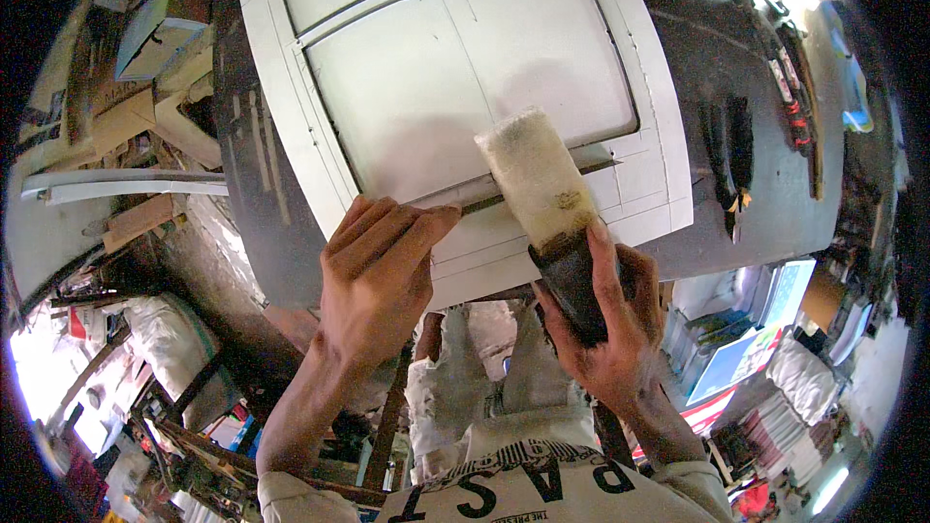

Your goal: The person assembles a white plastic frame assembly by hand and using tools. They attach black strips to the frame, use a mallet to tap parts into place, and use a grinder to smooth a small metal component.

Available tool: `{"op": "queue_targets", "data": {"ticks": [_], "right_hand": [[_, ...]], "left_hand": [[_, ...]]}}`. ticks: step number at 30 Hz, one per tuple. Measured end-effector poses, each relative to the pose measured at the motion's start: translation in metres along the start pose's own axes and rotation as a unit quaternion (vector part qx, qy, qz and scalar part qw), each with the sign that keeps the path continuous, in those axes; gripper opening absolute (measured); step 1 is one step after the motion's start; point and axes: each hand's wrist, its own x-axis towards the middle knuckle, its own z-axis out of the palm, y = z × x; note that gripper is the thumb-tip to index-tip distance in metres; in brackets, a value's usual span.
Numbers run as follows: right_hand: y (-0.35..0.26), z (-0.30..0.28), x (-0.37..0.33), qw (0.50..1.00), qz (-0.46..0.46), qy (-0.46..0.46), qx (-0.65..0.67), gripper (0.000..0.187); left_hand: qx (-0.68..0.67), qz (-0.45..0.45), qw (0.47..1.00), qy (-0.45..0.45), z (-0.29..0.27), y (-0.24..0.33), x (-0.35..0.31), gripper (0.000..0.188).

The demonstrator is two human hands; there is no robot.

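Note:
A white-painted panelled cabinet door (pixel 455 68) lies flat on a dark workbench (pixel 736 68). My right hand (pixel 605 324) grips the dark handle of a wide paintbrush (pixel 538 179), whose pale bristles rest on the door's lower groove. My left hand (pixel 378 276) lies flat on the door's near rail, fingers together, pointing toward the brush. It holds nothing.
Dark tools (pixel 731 150) lie on the bench to the right of the door. White boards (pixel 116 184) and wood offcuts (pixel 136 218) sit at the left. Stacked panels and boxes (pixel 756 349) stand on the floor at right. My paint-spattered trousers (pixel 465 368) show below.

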Motion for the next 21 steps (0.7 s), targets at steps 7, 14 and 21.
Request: {"op": "queue_targets", "data": {"ticks": [7, 14, 21], "right_hand": [[-0.017, 0.011, -0.006, 0.998, -0.048, -0.001, -0.029, 0.078], [-0.026, 0.021, -0.008, 0.989, -0.124, 0.085, 0.011, 0.075], [-0.043, 0.024, -0.008, 0.995, -0.069, 0.078, -0.012, 0.074]], "left_hand": [[0.09, -0.051, 0.99, 0.092, -0.008, 0.007, -0.022, 0.043], [0.028, -0.308, 0.927, 0.213, -0.005, 0.001, -0.084, 0.074], [-0.021, -0.347, 0.916, 0.2, -0.003, 0.0, -0.093, 0.077]]}}
